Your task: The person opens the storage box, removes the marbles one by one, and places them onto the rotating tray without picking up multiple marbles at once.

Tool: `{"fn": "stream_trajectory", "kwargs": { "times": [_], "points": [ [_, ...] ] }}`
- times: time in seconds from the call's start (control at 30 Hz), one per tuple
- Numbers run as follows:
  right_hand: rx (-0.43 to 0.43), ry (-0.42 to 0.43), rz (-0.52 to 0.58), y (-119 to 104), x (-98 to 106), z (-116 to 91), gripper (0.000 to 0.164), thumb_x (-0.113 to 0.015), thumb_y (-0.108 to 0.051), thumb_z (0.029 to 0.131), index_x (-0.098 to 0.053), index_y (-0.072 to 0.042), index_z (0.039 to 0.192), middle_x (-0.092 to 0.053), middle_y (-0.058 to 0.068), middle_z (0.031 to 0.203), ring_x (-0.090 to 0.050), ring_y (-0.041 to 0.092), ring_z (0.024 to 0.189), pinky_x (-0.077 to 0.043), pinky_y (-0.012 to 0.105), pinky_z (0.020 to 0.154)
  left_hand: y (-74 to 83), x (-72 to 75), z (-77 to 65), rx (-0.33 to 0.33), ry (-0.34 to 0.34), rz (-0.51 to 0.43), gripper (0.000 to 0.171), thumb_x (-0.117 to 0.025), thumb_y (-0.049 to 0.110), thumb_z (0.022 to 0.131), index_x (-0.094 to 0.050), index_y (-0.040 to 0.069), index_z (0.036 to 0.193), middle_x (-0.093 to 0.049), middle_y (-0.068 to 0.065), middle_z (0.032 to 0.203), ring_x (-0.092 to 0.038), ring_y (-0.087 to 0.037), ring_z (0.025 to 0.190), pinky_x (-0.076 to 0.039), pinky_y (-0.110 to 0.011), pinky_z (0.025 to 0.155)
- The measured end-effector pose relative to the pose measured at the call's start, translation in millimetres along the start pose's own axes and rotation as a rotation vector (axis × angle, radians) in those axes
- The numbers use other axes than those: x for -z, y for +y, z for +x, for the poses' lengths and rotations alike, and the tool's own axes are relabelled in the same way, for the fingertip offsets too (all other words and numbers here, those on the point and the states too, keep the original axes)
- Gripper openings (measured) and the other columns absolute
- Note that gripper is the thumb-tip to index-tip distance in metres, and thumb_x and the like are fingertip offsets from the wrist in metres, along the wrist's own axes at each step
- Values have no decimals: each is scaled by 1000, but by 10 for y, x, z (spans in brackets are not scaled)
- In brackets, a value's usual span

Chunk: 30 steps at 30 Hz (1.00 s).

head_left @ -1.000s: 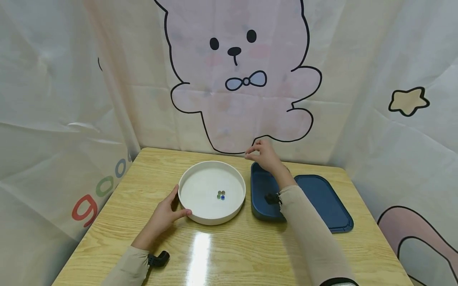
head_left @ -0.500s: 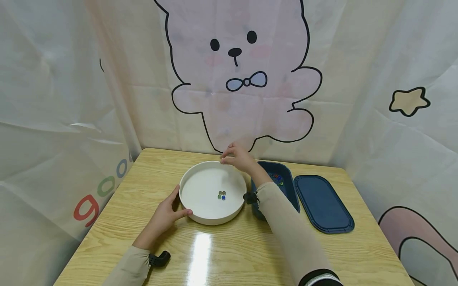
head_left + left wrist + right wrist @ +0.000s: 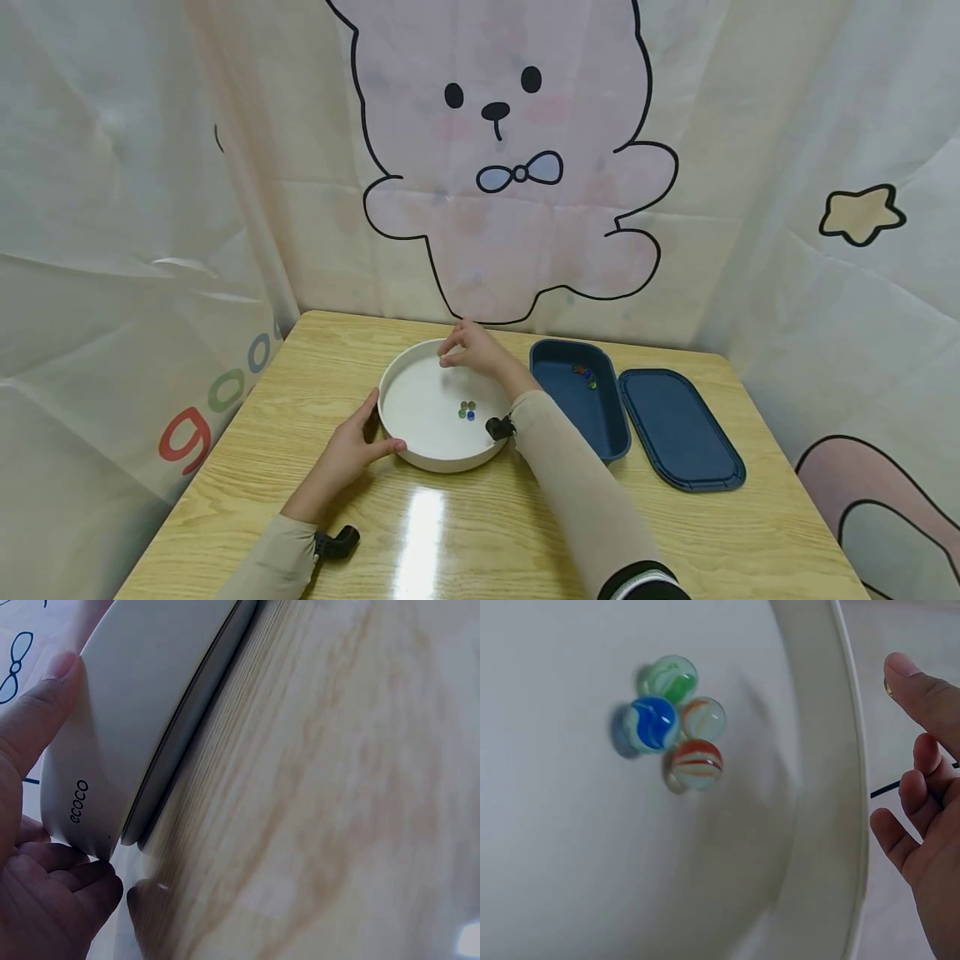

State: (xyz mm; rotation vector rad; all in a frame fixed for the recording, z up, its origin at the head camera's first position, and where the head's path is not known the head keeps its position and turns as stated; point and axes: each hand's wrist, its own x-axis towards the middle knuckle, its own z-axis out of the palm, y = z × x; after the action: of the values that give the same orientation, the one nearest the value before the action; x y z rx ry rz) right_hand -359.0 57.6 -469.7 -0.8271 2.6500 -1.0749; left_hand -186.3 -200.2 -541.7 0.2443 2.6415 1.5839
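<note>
My left hand holds the near left side of a round white tray, thumb and fingers against its outer wall; the wall fills the upper left of the left wrist view. Over the tray's far part, my right hand pinches a marble between thumb and finger. In the right wrist view only a yellowish edge of that marble shows behind the thumb. On the tray floor several glass marbles sit together: a blue one, a green one, and orange- and red-striped ones.
Right of the tray stands an open dark blue box with several coloured marbles at its far end. Its matching lid lies flat beside it. A printed curtain hangs behind the wooden table.
From above the blue box, my right hand has moved left and lowered over the white tray, uncovering the box and its marbles. My left hand keeps its place on the tray.
</note>
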Motion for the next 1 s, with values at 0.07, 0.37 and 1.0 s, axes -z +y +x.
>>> {"fn": "stream_trajectory", "kwargs": {
  "times": [0.07,0.37,1.0],
  "points": [
    [10,-12,-26,16,-42,11,15,-85,-17,86,-82,-14,100,-56,4,110,-51,23,104,-43,34,87,-8,-5,1,0,2,1,119,-86,47,80,-12,9,166,-19,-11,170,-21,-33,156,-28,-52,123],
    [20,-82,-54,-11,-104,5,17,-85,-16,85,-82,-13,101,-58,3,108,-52,22,103,-44,34,89,1,-3,10,13,1,14,116,-86,43,82,-12,9,166,-19,-13,170,-21,-35,156,-27,-55,123],
    [8,51,-122,64,705,-350,27,-81,-25,91,-79,-11,114,-53,8,115,-45,24,103,-43,40,87,8,-20,6,31,4,4,118,-86,45,80,-12,10,166,-19,-12,170,-20,-34,156,-26,-53,124]
  ]
}}
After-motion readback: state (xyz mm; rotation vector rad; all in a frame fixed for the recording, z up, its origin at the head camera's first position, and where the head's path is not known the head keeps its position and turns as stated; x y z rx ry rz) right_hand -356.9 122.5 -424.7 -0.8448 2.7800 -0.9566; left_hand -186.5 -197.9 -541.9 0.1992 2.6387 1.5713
